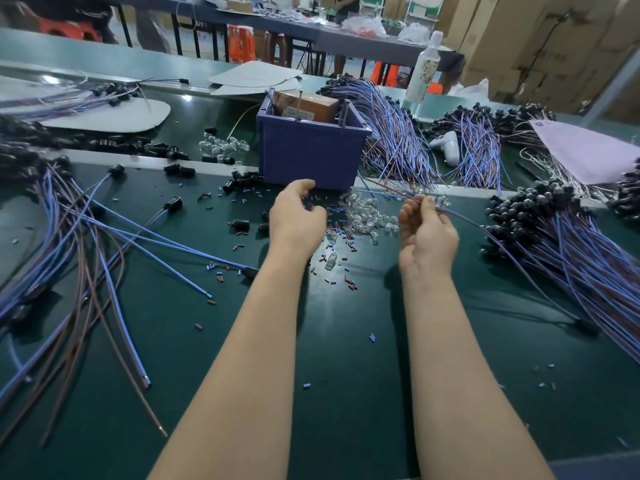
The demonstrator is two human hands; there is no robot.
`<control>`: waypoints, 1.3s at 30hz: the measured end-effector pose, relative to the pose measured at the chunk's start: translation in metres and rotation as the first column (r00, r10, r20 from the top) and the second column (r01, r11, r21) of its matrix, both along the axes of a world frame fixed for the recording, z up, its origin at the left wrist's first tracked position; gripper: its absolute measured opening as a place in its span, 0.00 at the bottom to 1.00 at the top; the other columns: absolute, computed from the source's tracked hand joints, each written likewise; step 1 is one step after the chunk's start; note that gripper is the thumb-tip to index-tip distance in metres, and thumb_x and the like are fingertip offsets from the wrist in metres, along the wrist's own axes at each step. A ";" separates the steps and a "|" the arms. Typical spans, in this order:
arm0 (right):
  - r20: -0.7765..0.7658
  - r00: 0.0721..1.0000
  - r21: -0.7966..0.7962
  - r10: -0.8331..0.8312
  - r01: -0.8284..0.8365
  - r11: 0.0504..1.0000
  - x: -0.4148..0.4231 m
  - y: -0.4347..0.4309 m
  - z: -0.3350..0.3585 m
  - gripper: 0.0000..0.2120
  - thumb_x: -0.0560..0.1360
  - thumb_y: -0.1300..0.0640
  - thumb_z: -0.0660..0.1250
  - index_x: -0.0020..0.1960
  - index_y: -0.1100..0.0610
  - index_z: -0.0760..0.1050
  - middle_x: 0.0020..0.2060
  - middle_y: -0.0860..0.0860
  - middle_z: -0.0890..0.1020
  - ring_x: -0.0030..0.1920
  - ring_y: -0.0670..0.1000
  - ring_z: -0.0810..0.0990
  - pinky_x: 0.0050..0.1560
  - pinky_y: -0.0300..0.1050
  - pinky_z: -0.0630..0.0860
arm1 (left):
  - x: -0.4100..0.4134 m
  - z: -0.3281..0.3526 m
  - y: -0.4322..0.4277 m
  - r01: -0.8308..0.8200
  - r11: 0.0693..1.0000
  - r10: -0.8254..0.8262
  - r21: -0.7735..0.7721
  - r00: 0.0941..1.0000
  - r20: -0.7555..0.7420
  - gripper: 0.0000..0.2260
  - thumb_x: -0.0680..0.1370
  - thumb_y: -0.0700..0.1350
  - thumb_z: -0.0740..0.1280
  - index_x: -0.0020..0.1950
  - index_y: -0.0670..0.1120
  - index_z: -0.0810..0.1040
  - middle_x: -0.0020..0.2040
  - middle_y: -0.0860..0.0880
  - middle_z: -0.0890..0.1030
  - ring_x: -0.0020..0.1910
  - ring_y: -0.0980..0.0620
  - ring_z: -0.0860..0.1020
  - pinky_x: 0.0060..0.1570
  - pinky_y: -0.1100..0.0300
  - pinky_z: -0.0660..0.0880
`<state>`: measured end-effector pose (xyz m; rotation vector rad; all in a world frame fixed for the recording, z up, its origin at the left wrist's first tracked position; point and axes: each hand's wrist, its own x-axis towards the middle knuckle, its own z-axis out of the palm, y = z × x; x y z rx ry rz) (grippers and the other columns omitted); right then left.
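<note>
My right hand (427,230) pinches a thin blue and brown wire pair (460,216) near its bare ends; the wires run right and down to a black socket (587,324) lying on the green table (346,358). My left hand (298,216) hovers with curled fingers over a scatter of small clear glass bulbs (367,216) and tiny blue and brown sleeve pieces (341,261). Whether the left fingers hold something is hidden by the hand itself.
A blue plastic bin (311,150) with a brown box inside stands just beyond my hands. Bundles of wired black sockets (571,237) lie at the right, more behind (391,133), loose wires (86,254) at the left. Black sockets (173,204), a white bottle (424,67), a white controller (448,145).
</note>
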<state>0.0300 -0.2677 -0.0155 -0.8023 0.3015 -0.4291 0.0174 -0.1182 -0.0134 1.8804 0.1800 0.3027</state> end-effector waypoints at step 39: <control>-0.144 0.960 -0.916 0.239 -0.221 0.335 -0.016 0.048 -0.007 0.09 0.79 0.60 0.60 0.46 0.60 0.78 0.34 0.51 0.82 0.35 0.50 0.82 0.47 0.52 0.81 | -0.005 0.001 -0.014 0.135 0.894 -0.124 -0.426 0.991 0.053 0.06 0.80 0.37 0.62 0.50 0.37 0.78 0.35 0.47 0.78 0.23 0.63 0.75 0.23 0.70 0.70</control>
